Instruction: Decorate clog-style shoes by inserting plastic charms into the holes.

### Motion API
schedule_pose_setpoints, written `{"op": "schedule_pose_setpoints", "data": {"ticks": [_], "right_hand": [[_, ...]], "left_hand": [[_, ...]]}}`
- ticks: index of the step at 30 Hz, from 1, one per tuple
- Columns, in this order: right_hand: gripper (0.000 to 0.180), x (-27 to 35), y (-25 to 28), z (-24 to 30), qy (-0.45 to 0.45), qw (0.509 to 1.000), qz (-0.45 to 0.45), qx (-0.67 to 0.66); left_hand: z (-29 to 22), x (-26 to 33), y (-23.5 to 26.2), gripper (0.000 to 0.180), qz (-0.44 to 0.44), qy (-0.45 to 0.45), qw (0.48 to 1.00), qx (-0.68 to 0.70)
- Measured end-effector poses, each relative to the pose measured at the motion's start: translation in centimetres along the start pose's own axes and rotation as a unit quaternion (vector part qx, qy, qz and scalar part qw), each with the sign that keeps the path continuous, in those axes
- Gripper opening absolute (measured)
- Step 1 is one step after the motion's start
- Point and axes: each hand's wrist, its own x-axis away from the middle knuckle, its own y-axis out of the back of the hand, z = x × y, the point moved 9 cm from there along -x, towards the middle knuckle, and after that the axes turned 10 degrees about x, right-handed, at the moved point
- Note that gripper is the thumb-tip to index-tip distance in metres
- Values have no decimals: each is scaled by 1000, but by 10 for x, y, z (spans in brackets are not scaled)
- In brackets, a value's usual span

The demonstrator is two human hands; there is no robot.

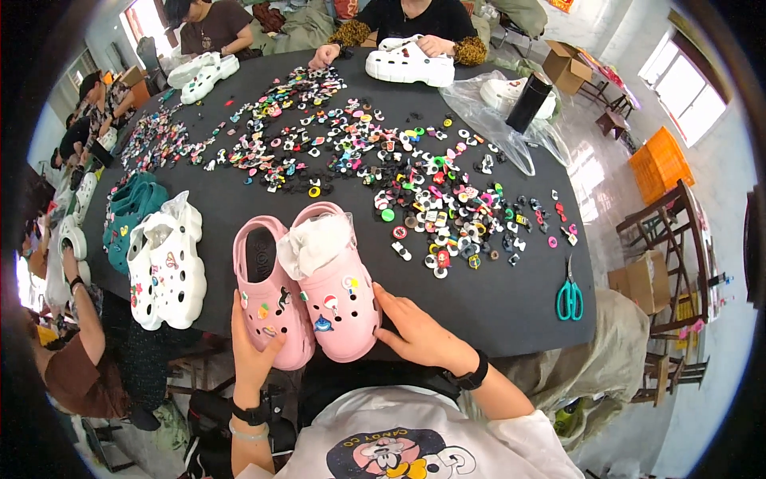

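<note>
Side by side at the table's near edge is a pair of pink clogs, a left clog (295,339) and a right clog (355,331). My left hand (252,355) grips the left clog's outer side, thumb over its front. The right clog's outer side is held by my right hand (423,334), fingers along it. Small colourful shoe charms, including a blue shark-like charm (322,322), sit in holes on both. White paper stuffing (315,244) fills the right clog's opening; the left one shows its dark insole (260,254).
Loose shoe charms (431,199) spread across the black table (479,319). White clogs (179,279) and green clogs (132,209) stand at left. Teal-handled scissors (570,297) lie at right. A black bottle (530,102) stands near a plastic bag (487,120). Across, a person's hands touch white clogs (411,65).
</note>
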Motion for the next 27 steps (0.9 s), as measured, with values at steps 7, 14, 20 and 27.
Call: {"op": "schedule_pose_setpoints", "data": {"ticks": [7, 14, 20, 27], "right_hand": [[55, -9, 97, -14, -44, 986, 37, 156], [30, -47, 171, -117, -197, 938, -24, 283], [22, -68, 135, -132, -159, 919, -32, 360], [21, -36, 154, -134, -173, 962, -150, 151]], "left_hand": [[7, 2, 13, 76, -26, -15, 999, 46], [39, -27, 31, 41, -60, 43, 993, 94], [57, -27, 19, 45, -68, 55, 972, 216], [59, -26, 23, 44, -71, 56, 980, 178]]}}
